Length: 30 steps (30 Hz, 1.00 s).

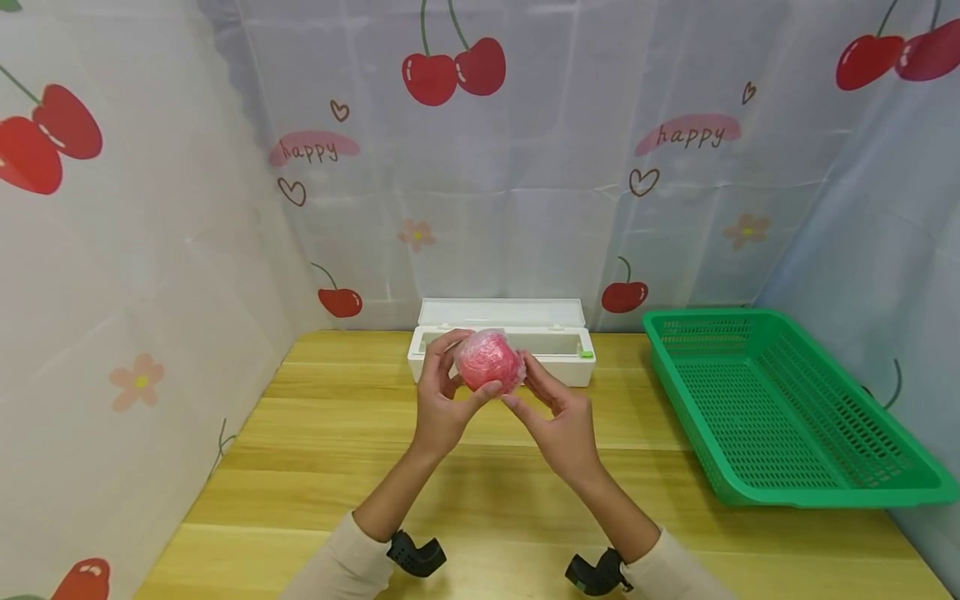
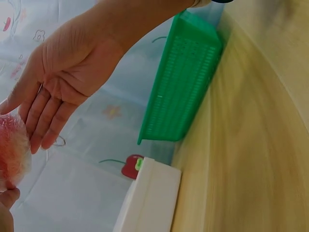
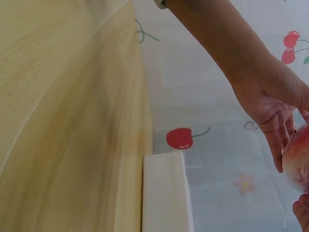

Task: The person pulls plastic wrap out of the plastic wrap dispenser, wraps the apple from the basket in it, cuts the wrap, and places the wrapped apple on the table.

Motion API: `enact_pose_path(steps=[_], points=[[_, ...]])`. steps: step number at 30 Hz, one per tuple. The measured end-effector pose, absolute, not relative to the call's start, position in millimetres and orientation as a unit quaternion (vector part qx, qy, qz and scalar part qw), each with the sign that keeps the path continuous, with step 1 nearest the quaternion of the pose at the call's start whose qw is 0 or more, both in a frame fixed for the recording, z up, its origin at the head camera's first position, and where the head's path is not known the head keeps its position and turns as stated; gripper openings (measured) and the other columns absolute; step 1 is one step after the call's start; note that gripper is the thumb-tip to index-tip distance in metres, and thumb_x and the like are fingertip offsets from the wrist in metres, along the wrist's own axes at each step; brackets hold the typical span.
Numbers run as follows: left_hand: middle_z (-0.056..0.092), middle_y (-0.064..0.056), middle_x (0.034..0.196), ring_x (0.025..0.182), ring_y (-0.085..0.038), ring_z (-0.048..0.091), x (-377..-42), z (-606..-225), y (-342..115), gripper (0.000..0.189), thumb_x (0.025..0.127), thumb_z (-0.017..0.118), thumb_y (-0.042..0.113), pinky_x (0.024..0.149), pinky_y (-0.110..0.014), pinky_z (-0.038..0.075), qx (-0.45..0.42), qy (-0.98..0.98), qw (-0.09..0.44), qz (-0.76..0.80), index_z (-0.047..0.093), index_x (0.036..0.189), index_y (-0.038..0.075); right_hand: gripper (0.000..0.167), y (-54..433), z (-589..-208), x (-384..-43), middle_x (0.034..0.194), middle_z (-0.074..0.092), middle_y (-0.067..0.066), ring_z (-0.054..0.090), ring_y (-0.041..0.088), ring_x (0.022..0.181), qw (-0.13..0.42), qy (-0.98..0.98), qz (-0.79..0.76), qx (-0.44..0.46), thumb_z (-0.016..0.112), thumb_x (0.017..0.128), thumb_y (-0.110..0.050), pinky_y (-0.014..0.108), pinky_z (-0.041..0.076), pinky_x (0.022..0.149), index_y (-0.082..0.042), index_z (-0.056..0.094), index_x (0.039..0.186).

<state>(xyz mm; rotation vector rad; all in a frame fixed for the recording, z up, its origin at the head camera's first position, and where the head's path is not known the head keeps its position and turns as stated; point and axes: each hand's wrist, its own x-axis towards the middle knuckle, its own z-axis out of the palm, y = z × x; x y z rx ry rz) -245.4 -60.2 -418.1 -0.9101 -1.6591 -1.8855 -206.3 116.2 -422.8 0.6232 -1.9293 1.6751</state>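
Note:
A round red-and-pale fruit (image 1: 489, 361), wrapped in clear plastic film, is held up in front of me above the table. My left hand (image 1: 444, 408) grips it from the left, thumb low on the front and fingers round the far side. From the right, my right hand (image 1: 564, 421) holds its edge, where film bunches, between thumb and fingers. The left wrist view shows the right hand (image 2: 79, 72) with fingers lying along the fruit (image 2: 12, 150). Part of the fruit (image 3: 297, 159) also shows in the right wrist view, beside the left hand (image 3: 270, 96).
Behind the hands stands a white film dispenser box (image 1: 573, 371), lid raised, with a green slider (image 1: 587, 354) at its right end. A green slotted basket (image 1: 731, 467) sits on the right of the wooden table (image 1: 315, 450). Cherry-print curtains (image 1: 525, 183) enclose the back and sides.

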Motion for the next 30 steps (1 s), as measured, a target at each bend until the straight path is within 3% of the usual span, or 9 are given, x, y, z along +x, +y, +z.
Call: enact_pose_path(steps=[7, 12, 21, 25, 30], points=[[0.042, -0.009, 0.15, 0.126, -0.03, 0.054, -242.0, -422.6, -52.7, 0.068, 0.088, 0.082, 0.025, 0.098, -0.038, 0.055, -0.315, -0.612, 0.185, -0.702, 0.048, 0.145, 0.01, 0.086, 113.5, -422.0, -204.2, 0.143, 0.058, 0.017, 0.059, 0.032, 0.128, 0.33, -0.752, 0.508, 0.259, 0.092, 0.071, -0.003, 0.031, 0.048, 0.105, 0.002, 0.051, 0.147], [0.046, -0.009, 0.149, 0.127, -0.03, 0.054, -238.3, -422.4, -47.7, 0.072, 0.089, 0.081, 0.025, 0.101, -0.037, 0.053, -0.314, -0.622, 0.136, -0.704, 0.043, 0.149, 0.013, 0.088, 117.2, -426.4, -210.6, 0.14, 0.061, 0.014, 0.061, 0.031, 0.126, 0.37, -0.763, 0.461, 0.262, 0.094, 0.069, -0.007, 0.026, 0.046, 0.105, -0.003, 0.052, 0.146], [0.042, -0.009, 0.15, 0.128, -0.03, 0.053, -243.5, -422.9, -56.4, 0.072, 0.095, 0.073, 0.036, 0.101, -0.038, 0.054, -0.363, -0.645, 0.08, -0.668, 0.037, 0.154, 0.015, 0.088, 141.3, -417.5, -217.2, 0.139, 0.063, 0.01, 0.061, 0.029, 0.126, 0.331, -0.774, 0.445, 0.307, 0.096, 0.067, -0.008, 0.03, 0.052, 0.101, -0.005, 0.055, 0.144], [0.043, -0.014, 0.149, 0.128, -0.029, 0.055, -245.8, -420.8, -58.8, 0.073, 0.092, 0.078, 0.03, 0.099, -0.04, 0.055, -0.369, -0.623, 0.069, -0.686, 0.039, 0.151, 0.012, 0.091, 146.4, -413.8, -218.4, 0.143, 0.059, 0.011, 0.058, 0.028, 0.13, 0.316, -0.764, 0.463, 0.32, 0.095, 0.067, -0.004, 0.028, 0.051, 0.101, -0.005, 0.052, 0.148], [0.044, -0.02, 0.148, 0.127, -0.028, 0.055, -244.7, -420.1, -56.8, 0.078, 0.087, 0.082, 0.032, 0.099, -0.04, 0.055, -0.355, -0.602, 0.082, -0.71, 0.04, 0.146, 0.006, 0.094, 144.2, -413.5, -218.9, 0.144, 0.057, 0.017, 0.055, 0.032, 0.133, 0.342, -0.743, 0.461, 0.344, 0.096, 0.063, -0.002, 0.028, 0.047, 0.105, 0.001, 0.052, 0.146]])
